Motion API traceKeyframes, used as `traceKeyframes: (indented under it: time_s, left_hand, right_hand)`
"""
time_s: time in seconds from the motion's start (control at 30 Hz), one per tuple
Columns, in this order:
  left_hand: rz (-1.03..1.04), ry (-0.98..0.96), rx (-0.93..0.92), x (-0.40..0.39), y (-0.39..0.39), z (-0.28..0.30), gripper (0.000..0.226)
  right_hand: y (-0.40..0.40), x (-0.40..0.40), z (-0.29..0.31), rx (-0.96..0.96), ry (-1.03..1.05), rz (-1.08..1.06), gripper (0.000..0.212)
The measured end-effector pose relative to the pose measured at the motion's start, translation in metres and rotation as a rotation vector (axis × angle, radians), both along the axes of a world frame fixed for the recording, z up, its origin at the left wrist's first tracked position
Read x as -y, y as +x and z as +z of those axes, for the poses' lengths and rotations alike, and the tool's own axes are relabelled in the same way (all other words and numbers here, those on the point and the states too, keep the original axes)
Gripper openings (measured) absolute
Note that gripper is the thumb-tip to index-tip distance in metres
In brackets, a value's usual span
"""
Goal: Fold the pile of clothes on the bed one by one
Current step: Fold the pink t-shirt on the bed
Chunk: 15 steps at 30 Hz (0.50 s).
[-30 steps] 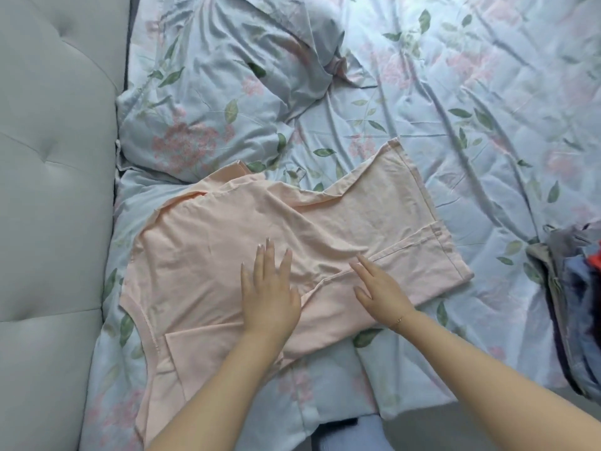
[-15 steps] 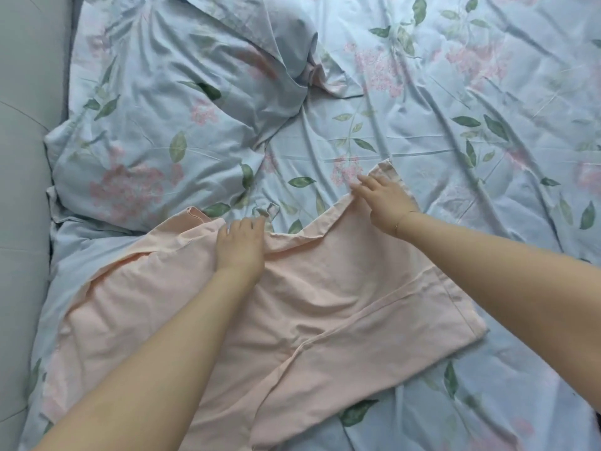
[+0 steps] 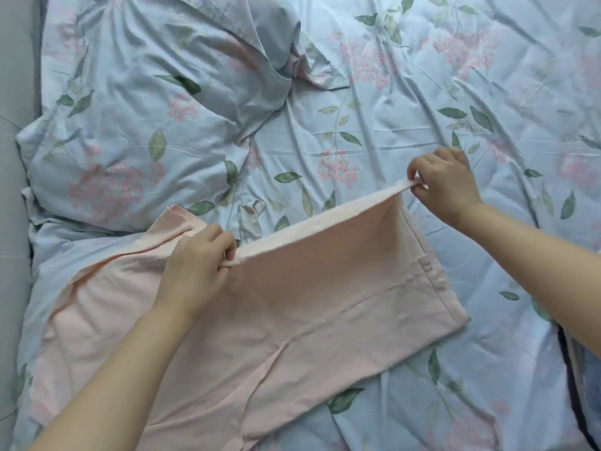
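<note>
A peach-pink garment lies spread on the bed in the lower middle of the head view. My left hand pinches its far edge near the middle. My right hand pinches the far right corner of the same edge. The edge between the two hands is pulled taut and lifted off the sheet. The near part of the garment stays flat on the bed, partly under my left forearm.
The bed sheet is pale blue with pink flowers and green leaves. A matching pillow lies at the far left. A grey padded headboard runs along the left edge. A dark strip of other clothes shows at the right edge.
Both hands went from lying flat on the garment to reaching its far edge and pinching it. The edge is now raised and stretched, with the right hand moved further right.
</note>
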<state>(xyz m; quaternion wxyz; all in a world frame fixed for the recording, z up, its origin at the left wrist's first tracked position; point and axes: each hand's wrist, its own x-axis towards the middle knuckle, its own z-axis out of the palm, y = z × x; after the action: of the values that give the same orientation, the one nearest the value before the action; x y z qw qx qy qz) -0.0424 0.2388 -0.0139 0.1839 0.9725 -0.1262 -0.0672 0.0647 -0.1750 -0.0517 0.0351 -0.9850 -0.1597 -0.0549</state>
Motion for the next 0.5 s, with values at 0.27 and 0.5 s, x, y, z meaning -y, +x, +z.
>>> traceKeyframes:
  time_s: [0.27, 0.5]
  left_hand:
    - [-0.257, 0.15, -0.022, 0.012, -0.092, -0.016, 0.015]
    - [-0.352, 0.085, -0.155, 0.03, -0.104, -0.04, 0.02]
  right_hand:
    - [-0.142, 0.043, -0.03, -0.103, -0.058, 0.034, 0.016]
    - [-0.165, 0.045, -0.059, -0.174, -0.156, -0.126, 0.015]
